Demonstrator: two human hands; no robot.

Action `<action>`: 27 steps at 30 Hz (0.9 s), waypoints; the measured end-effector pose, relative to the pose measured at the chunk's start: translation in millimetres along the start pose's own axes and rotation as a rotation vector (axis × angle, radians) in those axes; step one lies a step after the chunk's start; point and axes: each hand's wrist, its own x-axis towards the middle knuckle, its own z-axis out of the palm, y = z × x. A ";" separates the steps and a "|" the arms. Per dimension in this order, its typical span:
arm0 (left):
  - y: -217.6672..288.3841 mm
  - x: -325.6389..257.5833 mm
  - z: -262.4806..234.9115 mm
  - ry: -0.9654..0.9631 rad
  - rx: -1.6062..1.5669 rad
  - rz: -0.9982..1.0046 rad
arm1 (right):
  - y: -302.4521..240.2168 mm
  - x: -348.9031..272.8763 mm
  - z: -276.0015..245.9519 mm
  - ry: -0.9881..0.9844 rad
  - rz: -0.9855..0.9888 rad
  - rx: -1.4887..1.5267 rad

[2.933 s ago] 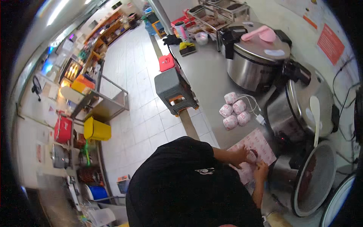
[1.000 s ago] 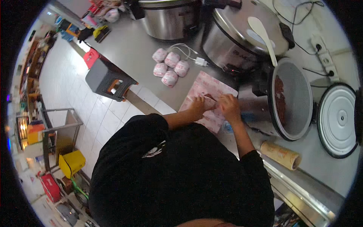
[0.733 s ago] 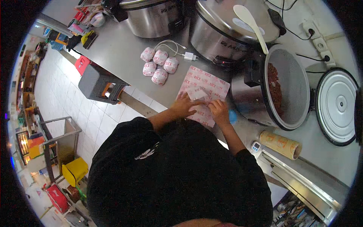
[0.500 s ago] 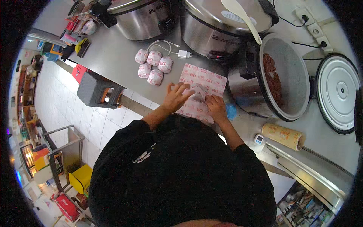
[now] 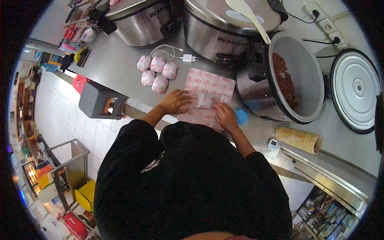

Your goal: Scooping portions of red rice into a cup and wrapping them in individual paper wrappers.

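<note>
Both hands, left hand (image 5: 175,101) and right hand (image 5: 225,116), press flat, fingers apparently spread, on the thin pink-printed white paper wrapper sheet (image 5: 208,96) at frame centre on the grey steel tabletop (image 5: 116,60); light, limp, tearable, best lifted by an edge.

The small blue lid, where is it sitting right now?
In the head view, the blue lid lies on the steel counter just right of the right hand, beside the printed wrapping paper and below the open rice cooker.
</note>
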 end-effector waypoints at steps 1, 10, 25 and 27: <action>4.3 -0.8 -0.5 -0.001 -0.001 0.004 | -5.1 1.9 -2.7 0.057 0.012 0.026; 14.1 45.2 17.3 -0.046 0.338 -0.281 | 18.6 38.5 11.2 -0.058 0.380 0.001; 45.3 19.4 41.6 -0.005 0.188 -0.346 | -9.3 11.9 13.0 0.234 0.257 0.018; 60.1 21.1 38.4 -0.122 0.135 -0.412 | -5.5 5.8 18.7 0.215 0.220 -0.034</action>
